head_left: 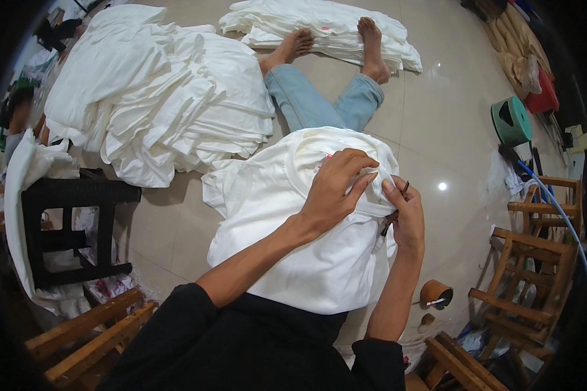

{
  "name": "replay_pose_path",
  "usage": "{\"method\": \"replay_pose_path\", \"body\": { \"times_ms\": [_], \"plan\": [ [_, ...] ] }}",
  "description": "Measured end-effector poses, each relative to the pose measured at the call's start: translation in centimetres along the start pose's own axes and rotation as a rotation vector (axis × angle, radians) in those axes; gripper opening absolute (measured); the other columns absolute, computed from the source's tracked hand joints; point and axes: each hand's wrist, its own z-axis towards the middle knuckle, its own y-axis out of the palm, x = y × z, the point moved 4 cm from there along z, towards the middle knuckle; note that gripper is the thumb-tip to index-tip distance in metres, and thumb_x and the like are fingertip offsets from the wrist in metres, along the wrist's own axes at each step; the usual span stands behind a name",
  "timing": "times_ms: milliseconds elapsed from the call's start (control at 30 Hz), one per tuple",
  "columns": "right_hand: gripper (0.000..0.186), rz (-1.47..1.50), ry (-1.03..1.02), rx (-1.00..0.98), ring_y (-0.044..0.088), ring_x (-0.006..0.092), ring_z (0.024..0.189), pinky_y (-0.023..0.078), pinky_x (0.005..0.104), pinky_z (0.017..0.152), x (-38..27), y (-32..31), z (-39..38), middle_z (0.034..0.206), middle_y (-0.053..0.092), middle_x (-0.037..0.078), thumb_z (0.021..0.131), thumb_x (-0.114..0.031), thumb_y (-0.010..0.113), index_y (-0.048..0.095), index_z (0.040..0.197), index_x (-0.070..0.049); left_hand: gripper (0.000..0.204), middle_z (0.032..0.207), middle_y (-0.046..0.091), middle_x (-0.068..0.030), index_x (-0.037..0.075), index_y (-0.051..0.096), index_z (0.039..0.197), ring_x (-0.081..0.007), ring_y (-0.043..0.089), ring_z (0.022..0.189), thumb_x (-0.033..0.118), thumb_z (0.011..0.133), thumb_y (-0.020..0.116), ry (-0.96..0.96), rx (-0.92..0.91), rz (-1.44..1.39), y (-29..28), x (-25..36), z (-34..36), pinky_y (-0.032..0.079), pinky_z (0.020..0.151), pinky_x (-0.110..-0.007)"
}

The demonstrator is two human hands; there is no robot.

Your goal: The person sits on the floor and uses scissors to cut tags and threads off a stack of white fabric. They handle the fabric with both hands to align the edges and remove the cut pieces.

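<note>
A white T-shirt point(274, 260) lies spread over my lap and thighs, its round neckline toward my knees and a small red mark inside the collar. My left hand point(339, 186) pinches a fold of its cloth between thumb and fingers. Close beside it, my right hand point(407, 218) grips the same bunched edge with thumb and forefinger. A thin dark tool point(385, 229) also sits in my right hand, one end poking out above the fingers and the other below the palm; its kind is mostly hidden.
A big heap of white garments point(169, 98) lies at the far left, and a flatter stack point(332, 23) beyond my bare feet. A black plastic stool point(78, 189) is at left, wooden stools point(528, 274) at right. A brown pot point(437, 293) holds a cigarette. Another person is partly visible far left.
</note>
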Motion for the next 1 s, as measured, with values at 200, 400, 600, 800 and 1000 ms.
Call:
{"method": "replay_pose_path", "body": {
  "times_ms": [200,400,600,800,1000],
  "plan": [
    [0.032,0.019,0.031,-0.046,0.061,0.0043,0.072,0.044,0.0184,0.060,0.4,-1.2,0.3,0.088,0.068,0.000,0.093,-0.024,0.066,0.068,0.113,0.001,0.017,0.104,0.063,-0.0113,0.001,0.067,0.105,-0.0250,0.062,0.095,0.001,0.089,0.063,-0.026,-0.096,0.006,0.6,-0.7,0.3,0.049,0.081,-0.033],
    [0.032,0.011,0.050,-0.064,0.061,0.0049,0.078,0.046,0.0193,0.066,-0.2,-1.1,0.0,0.091,0.069,0.001,0.094,-0.025,0.066,0.067,0.112,0.001,0.018,0.101,0.065,-0.0091,0.003,0.069,0.103,-0.0248,0.066,0.087,0.001,0.086,0.065,0.111,-0.320,0.116,-0.2,-0.4,1.9,0.052,0.071,-0.033],
    [0.030,-0.035,0.093,-0.122,0.058,0.0029,0.071,0.044,0.0184,0.059,-1.4,-1.1,0.1,0.086,0.067,-0.001,0.094,-0.026,0.065,0.068,0.109,0.001,0.017,0.100,0.068,-0.0037,0.008,0.069,0.100,-0.0245,0.068,0.079,0.007,0.084,0.066,0.351,-0.596,0.402,-0.4,0.3,3.9,0.053,0.064,-0.035],
    [0.029,-0.066,0.119,-0.141,0.053,0.0013,0.062,0.039,0.0184,0.053,-1.4,-1.3,0.1,0.080,0.064,-0.004,0.094,-0.027,0.066,0.069,0.105,-0.001,0.020,0.095,0.066,-0.0034,0.010,0.066,0.102,-0.0229,0.068,0.075,0.010,0.083,0.062,0.482,-0.777,0.604,0.0,0.9,4.3,0.055,0.063,-0.035],
    [0.027,-0.079,0.165,-0.144,0.052,0.0016,0.061,0.037,0.0192,0.052,-1.3,-1.2,0.2,0.078,0.063,-0.005,0.094,-0.028,0.065,0.069,0.101,-0.002,0.018,0.090,0.063,-0.0058,0.007,0.061,0.100,-0.0226,0.067,0.073,0.011,0.082,0.060,0.622,-0.879,0.700,0.5,1.5,4.2,0.054,0.060,-0.037]
  ]
}}
